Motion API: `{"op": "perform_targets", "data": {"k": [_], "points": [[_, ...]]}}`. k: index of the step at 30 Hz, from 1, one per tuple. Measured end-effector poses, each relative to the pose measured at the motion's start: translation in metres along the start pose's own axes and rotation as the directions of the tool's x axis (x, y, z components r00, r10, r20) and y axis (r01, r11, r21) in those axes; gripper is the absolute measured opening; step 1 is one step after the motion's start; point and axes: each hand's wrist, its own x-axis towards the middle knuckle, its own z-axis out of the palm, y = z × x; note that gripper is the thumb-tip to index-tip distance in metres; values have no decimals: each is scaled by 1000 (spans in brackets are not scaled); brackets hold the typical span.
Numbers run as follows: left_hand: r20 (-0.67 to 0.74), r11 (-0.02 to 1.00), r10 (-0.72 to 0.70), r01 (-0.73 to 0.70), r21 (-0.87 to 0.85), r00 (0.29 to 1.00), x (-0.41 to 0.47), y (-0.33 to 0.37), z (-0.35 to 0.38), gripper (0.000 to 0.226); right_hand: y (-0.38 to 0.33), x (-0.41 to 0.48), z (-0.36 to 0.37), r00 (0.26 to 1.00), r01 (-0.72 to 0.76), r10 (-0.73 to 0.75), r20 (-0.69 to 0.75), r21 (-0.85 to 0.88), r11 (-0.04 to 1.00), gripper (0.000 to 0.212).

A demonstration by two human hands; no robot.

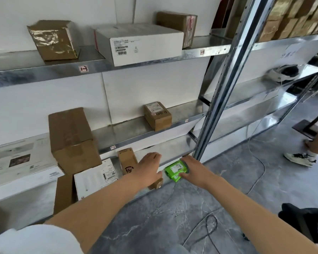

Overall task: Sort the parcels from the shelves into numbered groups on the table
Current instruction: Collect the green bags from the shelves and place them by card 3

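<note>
Nearest, at lower left of the frame, a white sleeve (pixel 35 241) leads up a bare forearm to the left hand (pixel 147 169), which lies over a small brown parcel (pixel 157 184) at the lip of the bottom shelf (pixel 173 147); I cannot tell whether it grips. Just right of it, the right hand (pixel 193 167) clasps the green parcel (pixel 173 171), thumb in front, fingers behind. Held by one end only, that parcel could slip when lifted, and the left wrist could tip the upright brown box (pixel 128 159) beside it.

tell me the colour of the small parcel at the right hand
Bright green with white labels: the parcel held by the right hand, clearest in the head view.
</note>
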Motion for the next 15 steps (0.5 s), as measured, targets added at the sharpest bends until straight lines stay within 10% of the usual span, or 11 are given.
{"op": "perform_targets", "data": {"k": [15], "points": [[67, 995, 31, -25, -98, 997, 113, 16, 53, 59, 69, 66, -22, 993, -80, 79, 86, 1, 997, 65]]}}
